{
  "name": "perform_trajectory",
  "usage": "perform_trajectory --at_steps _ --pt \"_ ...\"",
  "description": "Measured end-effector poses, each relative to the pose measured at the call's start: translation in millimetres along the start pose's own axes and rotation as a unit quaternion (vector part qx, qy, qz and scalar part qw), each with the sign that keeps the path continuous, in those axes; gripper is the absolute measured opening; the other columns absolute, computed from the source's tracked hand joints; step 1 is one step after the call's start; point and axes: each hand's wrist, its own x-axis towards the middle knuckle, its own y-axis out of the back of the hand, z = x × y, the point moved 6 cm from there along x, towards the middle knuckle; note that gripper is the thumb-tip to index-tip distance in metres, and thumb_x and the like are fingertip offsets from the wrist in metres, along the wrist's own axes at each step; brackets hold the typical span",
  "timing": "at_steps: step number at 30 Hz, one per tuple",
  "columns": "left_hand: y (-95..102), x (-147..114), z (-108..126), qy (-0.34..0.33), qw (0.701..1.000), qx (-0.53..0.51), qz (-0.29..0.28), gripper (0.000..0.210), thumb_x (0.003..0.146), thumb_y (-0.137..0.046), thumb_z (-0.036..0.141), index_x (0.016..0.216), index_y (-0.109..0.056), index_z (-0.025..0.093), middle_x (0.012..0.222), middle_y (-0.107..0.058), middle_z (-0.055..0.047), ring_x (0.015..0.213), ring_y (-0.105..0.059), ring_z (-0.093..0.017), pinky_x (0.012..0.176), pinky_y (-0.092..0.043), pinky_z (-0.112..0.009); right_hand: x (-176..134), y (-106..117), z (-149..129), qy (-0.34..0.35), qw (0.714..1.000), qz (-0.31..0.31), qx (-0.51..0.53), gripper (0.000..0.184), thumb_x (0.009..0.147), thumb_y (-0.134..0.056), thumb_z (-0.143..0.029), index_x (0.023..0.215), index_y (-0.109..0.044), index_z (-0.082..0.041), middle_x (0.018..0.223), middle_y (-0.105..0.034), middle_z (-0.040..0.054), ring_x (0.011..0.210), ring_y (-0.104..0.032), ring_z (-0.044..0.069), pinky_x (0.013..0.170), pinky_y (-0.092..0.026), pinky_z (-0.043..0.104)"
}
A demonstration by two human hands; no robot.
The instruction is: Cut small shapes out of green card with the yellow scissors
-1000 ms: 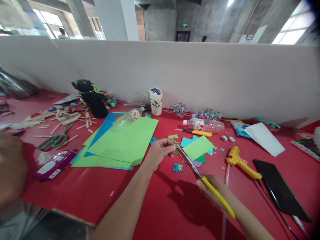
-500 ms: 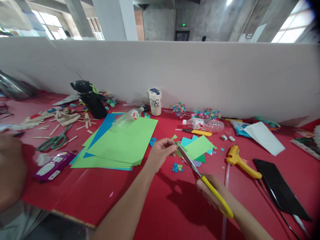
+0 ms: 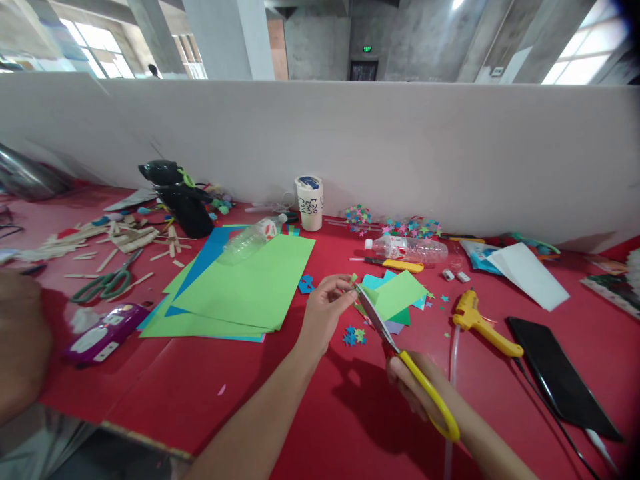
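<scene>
One little bit of green paper (image 3: 354, 277) is pinched in the fingertips of my left hand (image 3: 327, 305), up over the red table (image 3: 175, 400). My right hand (image 3: 413, 387) is wrapped around the yellow handles of the scissors (image 3: 406, 361), and their tips are right by the paper. Nearer to me, blue and green stars (image 3: 355, 335) lie in a pile.

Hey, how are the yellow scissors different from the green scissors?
The yellow scissors are held in the right hand, while the green scissors lie on the red table.
The yellow scissors' blades point toward the picture's upper left; the green scissors' blades point toward its upper right.
The yellow scissors have bright handles; the green scissors have dark ones.
Both have grey blades.
</scene>
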Motion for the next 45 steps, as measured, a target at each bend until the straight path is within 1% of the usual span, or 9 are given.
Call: perform_trajectory --at_steps 2,4,7,9,15,28,36,41,45 --pt "-1.5 -1.0 -3.7 0.027 0.999 -0.020 -0.005 0.013 0.065 -0.063 0.027 0.070 -0.059 0.016 0.108 -0.053 -0.004 0.049 -0.042 -0.003 0.041 -0.031 -0.019 0.3 -0.4 2.4 -0.005 1.000 -0.003 0.003 0.051 0.075 -0.035 -0.068 0.065 -0.038 -0.019 0.045 -0.030 -0.0104 0.031 -0.030 0.004 0.030 -0.025 0.016" --pt "-3.8 -1.8 -6.0 0.048 0.998 -0.042 -0.012 0.015 0.065 -0.063 0.029 0.072 -0.058 0.016 0.094 -0.058 -0.003 0.046 -0.043 -0.004 0.039 -0.030 -0.019 -0.1 0.6 3.2 0.002 1.000 0.001 0.001 0.049 0.076 -0.034 -0.066 0.065 -0.038 -0.019 0.046 -0.030 -0.0103 0.032 -0.030 0.004 0.030 -0.026 0.016" --pt "-6.6 -2.0 -7.4 0.063 0.995 -0.078 -0.021 0.015 0.064 -0.064 0.027 0.070 -0.059 0.016 0.064 -0.055 0.002 0.048 -0.045 -0.006 0.046 -0.036 -0.021 -1.5 0.9 2.9 0.004 1.000 -0.002 0.000 0.047 0.078 -0.035 -0.064 0.065 -0.038 -0.019 0.047 -0.029 -0.0104 0.032 -0.029 0.004 0.031 -0.025 0.016" --pt "-7.5 -1.6 -7.1 0.061 0.993 -0.093 -0.025 0.013 0.064 -0.064 0.026 0.069 -0.059 0.015 0.059 -0.053 0.003 0.052 -0.047 -0.007 0.051 -0.038 -0.021 -2.1 0.5 2.3 -0.002 1.000 -0.001 -0.007 0.046 0.078 -0.037 -0.063 0.064 -0.037 -0.019 0.046 -0.029 -0.0105 0.032 -0.030 0.004 0.031 -0.025 0.016" --pt "-8.8 -1.8 -3.9 0.041 0.994 -0.091 -0.051 0.010 0.067 -0.061 0.023 0.066 -0.055 0.015 0.060 -0.052 0.003 0.054 -0.046 -0.007 0.054 -0.037 -0.021 -1.5 2.1 -0.2 -0.012 0.999 0.044 -0.007 0.046 0.074 -0.040 -0.065 0.059 -0.037 -0.021 0.040 -0.031 -0.0096 0.029 -0.030 0.005 0.030 -0.021 0.018" --pt "-7.7 -1.3 -2.8 0.043 0.994 -0.082 -0.056 0.012 0.066 -0.060 0.026 0.066 -0.055 0.016 0.058 -0.050 0.003 0.054 -0.046 -0.009 0.055 -0.037 -0.023 2.4 8.0 2.8 -0.019 0.998 0.044 -0.043 0.046 0.072 -0.046 -0.064 0.057 -0.033 -0.022 0.039 -0.031 -0.0092 0.028 -0.030 0.005 0.029 -0.019 0.018" --pt "-7.3 -1.1 -2.0 0.041 0.994 -0.084 -0.057 0.011 0.066 -0.060 0.025 0.066 -0.055 0.015 0.057 -0.050 0.003 0.054 -0.045 -0.008 0.054 -0.036 -0.022 3.2 9.6 1.3 -0.016 0.999 0.036 -0.027 0.045 0.070 -0.051 -0.060 0.056 -0.032 -0.022 0.042 -0.027 -0.0099 0.031 -0.026 0.004 0.030 -0.019 0.017" --pt "-6.7 -1.0 -2.5 0.047 0.994 -0.083 -0.053 0.012 0.066 -0.061 0.026 0.067 -0.055 0.015 0.059 -0.051 0.002 0.054 -0.046 -0.008 0.054 -0.037 -0.022 4.7 9.0 5.3 -0.013 0.999 0.034 -0.018 0.047 0.069 -0.053 -0.061 0.055 -0.031 -0.022 0.042 -0.028 -0.0098 0.030 -0.027 0.004 0.029 -0.021 0.017" --pt "-6.5 -0.1 -3.4 0.058 0.993 -0.093 -0.052 0.011 0.066 -0.061 0.026 0.066 -0.056 0.016 0.058 -0.051 0.003 0.053 -0.046 -0.008 0.053 -0.037 -0.022 4.8 14.4 6.3 0.008 0.997 0.065 0.027 0.045 0.070 -0.050 -0.062 0.059 -0.034 -0.021 0.038 -0.028 -0.0114 0.027 -0.028 0.004 0.028 -0.022 0.017"
